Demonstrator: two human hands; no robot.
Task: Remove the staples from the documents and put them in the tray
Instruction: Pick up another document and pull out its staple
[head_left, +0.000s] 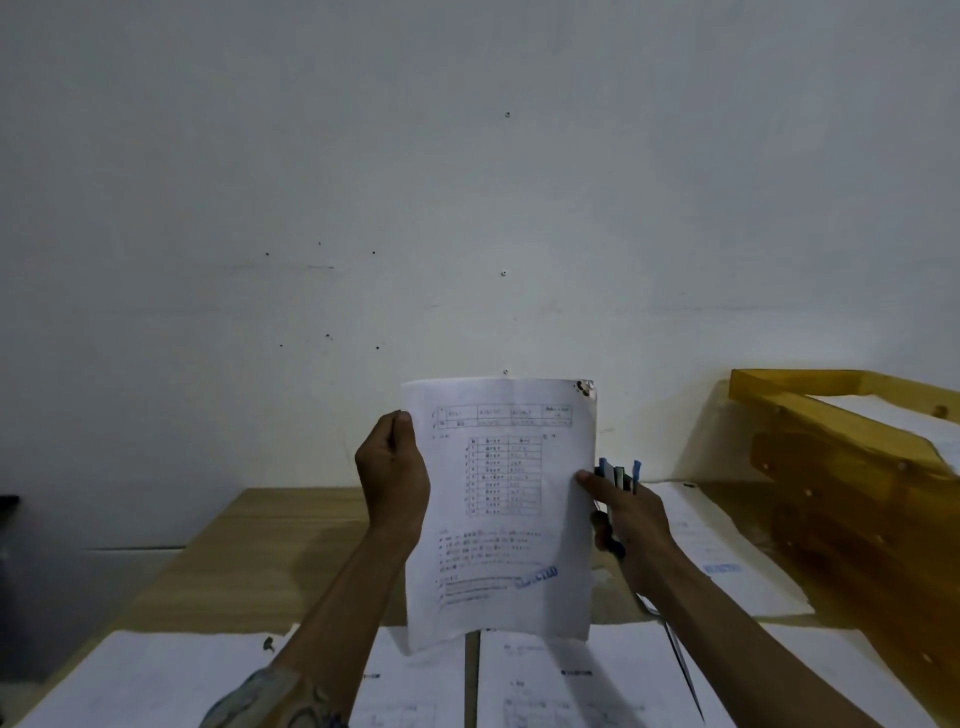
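Document (498, 509) print unreadable; left hand (392, 478) fingers behind it; tray (852, 467) cut off right.

Printed document (498, 509) upright, staple (584, 387) perhaps top-right; wooden tray (810, 382) right.

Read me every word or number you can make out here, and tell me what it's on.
"REJECTED": blue stamp, first letters smeared, low on the held document.
Its printed tables: too small to read.
Second stamp on the right-hand sheet: blurred.
Lower sheets on the table: unreadable.
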